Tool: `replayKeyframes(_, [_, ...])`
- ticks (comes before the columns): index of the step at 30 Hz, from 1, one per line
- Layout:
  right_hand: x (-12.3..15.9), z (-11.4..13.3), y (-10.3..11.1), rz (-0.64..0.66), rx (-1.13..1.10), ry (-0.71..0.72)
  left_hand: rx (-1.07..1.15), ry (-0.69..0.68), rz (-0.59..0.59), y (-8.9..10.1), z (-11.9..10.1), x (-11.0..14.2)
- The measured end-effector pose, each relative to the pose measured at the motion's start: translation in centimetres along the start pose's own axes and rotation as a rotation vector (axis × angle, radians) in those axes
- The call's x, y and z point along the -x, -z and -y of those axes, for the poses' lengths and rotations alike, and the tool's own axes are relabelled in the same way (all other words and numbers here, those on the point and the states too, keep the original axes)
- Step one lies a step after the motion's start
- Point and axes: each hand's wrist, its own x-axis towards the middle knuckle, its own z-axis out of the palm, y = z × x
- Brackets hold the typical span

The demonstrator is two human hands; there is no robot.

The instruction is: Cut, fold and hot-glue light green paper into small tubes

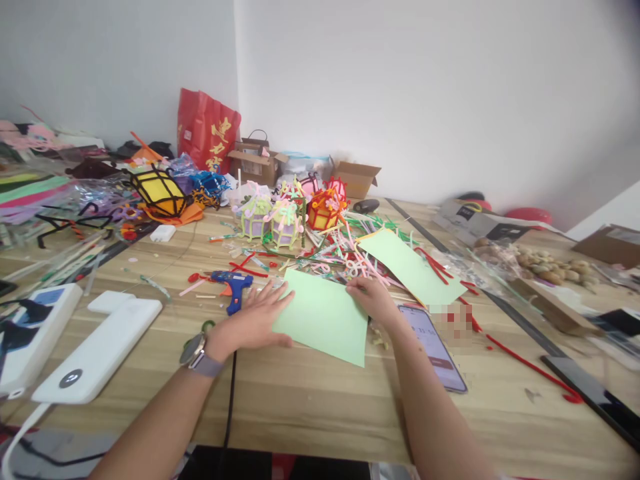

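A sheet of light green paper (323, 317) lies on the wooden table in front of me. My left hand (260, 317) rests flat on its left edge, fingers spread, with a watch on the wrist. At the sheet's upper right corner, my right hand (373, 300) has its fingers closed on the edge. A blue glue gun (235, 287) lies just left of my left hand. Behind my right hand, a second green sheet (413, 267) sits over loose pipe cleaners. Beside my right forearm is a phone (435, 350) with numbers on its screen.
Several small pipe-cleaner lanterns (287, 223) stand at the back, with a yellow and black one (159, 192) further left. A white power bank (100, 350) and a power strip (37, 333) lie at left. Red pipe cleaners (530, 370) and a black phone (595, 393) are at right.
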Motion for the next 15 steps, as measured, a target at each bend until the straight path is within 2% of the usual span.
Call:
replayKeyframes(3, [0.2,-0.5,0.9,0.003,-0.165,-0.049,0.138,-0.126,-0.158,0.5,0.8,-0.1])
replayKeyframes(6, [0.6,-0.8,1.7,0.063,-0.336,-0.115,0.259,-0.22,-0.47,0.9,1.4,-0.2])
replayKeyframes(8, [0.9,-0.8,2.0,0.115,-0.435,-0.153,0.195,-0.232,-0.646,1.1,1.4,-0.2])
replayKeyframes(9, [1.0,-0.7,2.1,0.139,-0.473,-0.168,0.123,-0.237,-0.68,1.1,1.3,-0.1])
replayKeyframes(12, [1.2,-0.3,1.9,0.215,-0.544,-0.205,-0.077,-0.283,-0.659,0.8,0.8,-0.1])
replayKeyframes(15, [1.1,0.2,1.7,0.25,-0.51,-0.17,-0.126,-0.332,-0.657,0.6,0.8,-0.1])
